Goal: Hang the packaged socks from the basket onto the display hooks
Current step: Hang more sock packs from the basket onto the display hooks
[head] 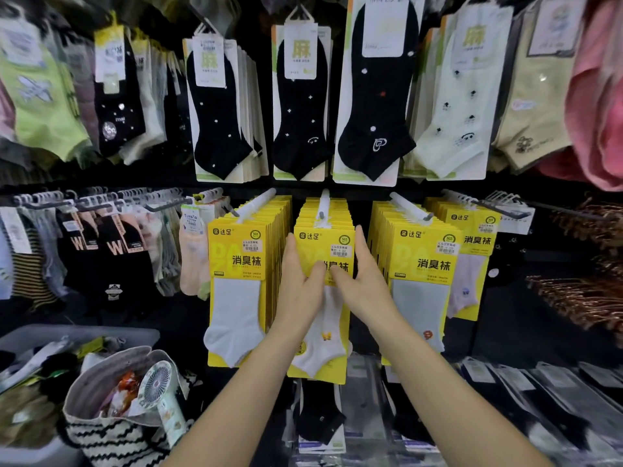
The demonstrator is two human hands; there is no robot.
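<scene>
Both of our hands are up on the front sock pack (325,242), which hangs at the front end of the middle hook (324,203) in the lower row of the display rack (303,185). More packs of the same kind are stacked behind it on that hook.

The pack is a bright yellow card with dark printed characters, a round green seal in its top right corner and a small white price sticker just under the seal. A white ankle sock lies flat on the lower half of the card, with a small yellow motif near its heel.

The left hand (298,291) lies along the pack's left edge and the right hand (362,286) along its right edge. The fingers (290,244) of both hands are straight and point upward against the sides, and the two thumbs rest close together on the front of the card. We cannot tell whether any fingertip reaches behind the card.

Matching yellow stacks hang on the next hooks: the left stack (241,261) and the right stack (423,264). Black socks (300,106) on pale cards fill the row above.

At the lower left corner of the view stands the grey basket (84,333) with mixed packs inside. In front of it is a striped bag (111,436) holding a small hand fan (158,385).
</scene>
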